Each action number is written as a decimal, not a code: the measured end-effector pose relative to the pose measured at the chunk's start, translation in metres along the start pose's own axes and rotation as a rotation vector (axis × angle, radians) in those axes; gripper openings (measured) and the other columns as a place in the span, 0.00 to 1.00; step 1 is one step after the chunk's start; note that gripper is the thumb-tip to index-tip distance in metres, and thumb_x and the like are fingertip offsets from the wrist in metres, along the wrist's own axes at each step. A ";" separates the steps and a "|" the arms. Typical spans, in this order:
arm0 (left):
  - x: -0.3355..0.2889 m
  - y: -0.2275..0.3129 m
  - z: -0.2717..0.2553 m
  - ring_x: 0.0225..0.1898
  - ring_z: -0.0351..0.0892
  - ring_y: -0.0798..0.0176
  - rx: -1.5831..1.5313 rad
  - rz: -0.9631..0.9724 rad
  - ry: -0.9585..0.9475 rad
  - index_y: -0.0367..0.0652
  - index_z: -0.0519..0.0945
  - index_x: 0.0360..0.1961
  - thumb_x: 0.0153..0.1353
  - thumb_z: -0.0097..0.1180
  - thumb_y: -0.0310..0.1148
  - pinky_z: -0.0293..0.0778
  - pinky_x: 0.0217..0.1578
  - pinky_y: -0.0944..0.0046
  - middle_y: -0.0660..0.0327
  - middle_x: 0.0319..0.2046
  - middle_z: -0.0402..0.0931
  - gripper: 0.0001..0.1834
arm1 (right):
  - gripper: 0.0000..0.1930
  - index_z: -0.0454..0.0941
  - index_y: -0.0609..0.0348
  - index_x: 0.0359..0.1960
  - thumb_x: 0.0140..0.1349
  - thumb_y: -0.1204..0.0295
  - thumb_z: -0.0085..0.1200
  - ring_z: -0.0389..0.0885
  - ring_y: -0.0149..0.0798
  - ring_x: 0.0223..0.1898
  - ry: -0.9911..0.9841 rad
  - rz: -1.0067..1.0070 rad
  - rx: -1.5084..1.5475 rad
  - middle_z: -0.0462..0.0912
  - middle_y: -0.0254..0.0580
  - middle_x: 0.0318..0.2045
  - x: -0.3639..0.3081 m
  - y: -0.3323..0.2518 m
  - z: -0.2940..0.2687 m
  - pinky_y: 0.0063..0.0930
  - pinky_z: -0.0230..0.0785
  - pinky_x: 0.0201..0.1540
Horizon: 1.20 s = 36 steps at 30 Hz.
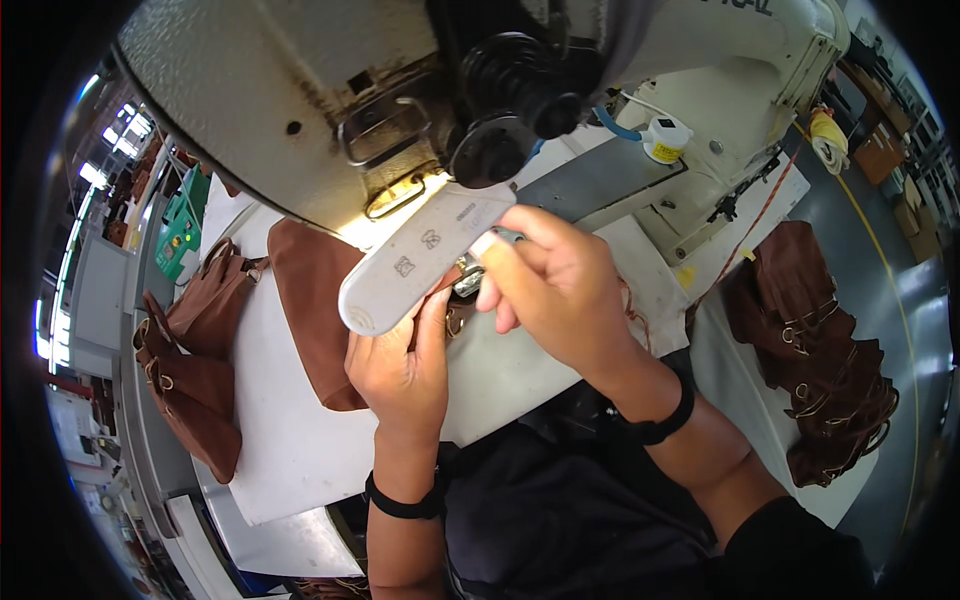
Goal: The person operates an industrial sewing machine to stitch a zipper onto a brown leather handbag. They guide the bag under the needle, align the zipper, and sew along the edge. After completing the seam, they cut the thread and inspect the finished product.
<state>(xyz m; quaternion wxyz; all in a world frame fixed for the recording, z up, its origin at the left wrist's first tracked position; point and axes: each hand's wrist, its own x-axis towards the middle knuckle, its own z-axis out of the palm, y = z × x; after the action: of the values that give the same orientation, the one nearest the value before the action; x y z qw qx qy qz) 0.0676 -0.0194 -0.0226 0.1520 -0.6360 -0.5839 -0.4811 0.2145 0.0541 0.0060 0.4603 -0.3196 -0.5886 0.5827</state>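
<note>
Under the sewing machine head [300,110], hold the left hand [400,375] steady, with its grip pressed together, by the look of it, on a small brown leather piece [448,278]. Find that piece between both hands, just below a slanting grey panel [385,280] and beside a small metal part [467,283]. Best held flat and square there, without twisting, and with fingertips clear of the metal. Toward the right, guide the right hand [560,290] with bent fingers and light pressure; cannot tell its grip as apart or clamped on anything, with the fingertips partly out of sight.

Around this, from far left, note brown bags [200,400] on the white surface [300,465], then a large brown leather panel [312,315] just beside the left hand, likely to be nudged by a careless wrist. Above the fingers, reckon with the grey panel as chief obstacle, hiding part of the work; better to look past its lower edge. Beyond the right hand, see a white container [667,140] and, farther right, well apart, a pile of brown bags [790,275].
</note>
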 end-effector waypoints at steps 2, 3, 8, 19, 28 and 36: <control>0.000 -0.003 -0.002 0.43 0.87 0.56 0.009 0.025 -0.004 0.35 0.88 0.42 0.60 0.68 0.19 0.79 0.45 0.62 0.50 0.45 0.89 0.09 | 0.10 0.82 0.69 0.45 0.73 0.72 0.54 0.74 0.22 0.16 -0.111 0.005 0.017 0.82 0.37 0.18 0.012 0.000 -0.006 0.22 0.66 0.20; 0.001 -0.003 -0.003 0.43 0.87 0.56 0.006 0.027 -0.010 0.35 0.88 0.42 0.60 0.68 0.19 0.79 0.45 0.62 0.50 0.45 0.89 0.09 | 0.10 0.82 0.69 0.44 0.72 0.73 0.54 0.74 0.22 0.15 -0.167 0.007 0.025 0.81 0.36 0.17 0.014 0.001 -0.008 0.22 0.66 0.20; 0.004 -0.002 -0.004 0.43 0.87 0.56 -0.021 0.039 -0.031 0.34 0.88 0.43 0.60 0.68 0.18 0.79 0.44 0.63 0.50 0.45 0.89 0.10 | 0.09 0.82 0.69 0.40 0.72 0.74 0.53 0.72 0.22 0.14 -0.145 -0.028 0.042 0.80 0.36 0.16 0.013 0.005 -0.007 0.22 0.64 0.19; 0.010 -0.004 -0.008 0.43 0.87 0.56 0.011 0.048 -0.075 0.34 0.88 0.43 0.61 0.67 0.18 0.78 0.45 0.62 0.51 0.44 0.89 0.09 | 0.09 0.83 0.68 0.37 0.72 0.74 0.53 0.72 0.22 0.14 -0.156 -0.026 0.052 0.79 0.33 0.16 0.014 0.004 -0.008 0.22 0.64 0.18; 0.014 -0.010 -0.010 0.40 0.86 0.58 0.090 0.173 -0.071 0.34 0.88 0.43 0.60 0.68 0.17 0.78 0.41 0.64 0.52 0.44 0.89 0.10 | 0.09 0.82 0.67 0.38 0.71 0.73 0.54 0.73 0.23 0.14 -0.162 -0.030 0.018 0.80 0.35 0.16 0.014 0.003 -0.008 0.22 0.65 0.18; 0.018 -0.012 -0.010 0.38 0.86 0.58 0.091 0.176 -0.079 0.34 0.88 0.43 0.59 0.68 0.17 0.78 0.40 0.64 0.51 0.43 0.89 0.10 | 0.09 0.84 0.70 0.42 0.72 0.74 0.57 0.70 0.20 0.14 -0.162 -0.031 0.030 0.80 0.33 0.16 0.014 0.005 -0.008 0.19 0.62 0.18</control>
<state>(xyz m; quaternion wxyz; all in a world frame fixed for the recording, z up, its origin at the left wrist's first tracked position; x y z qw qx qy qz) 0.0500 -0.0127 -0.0084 0.1994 -0.6957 -0.5525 -0.4136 0.2156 0.0703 0.0029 0.4250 -0.2553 -0.6198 0.6083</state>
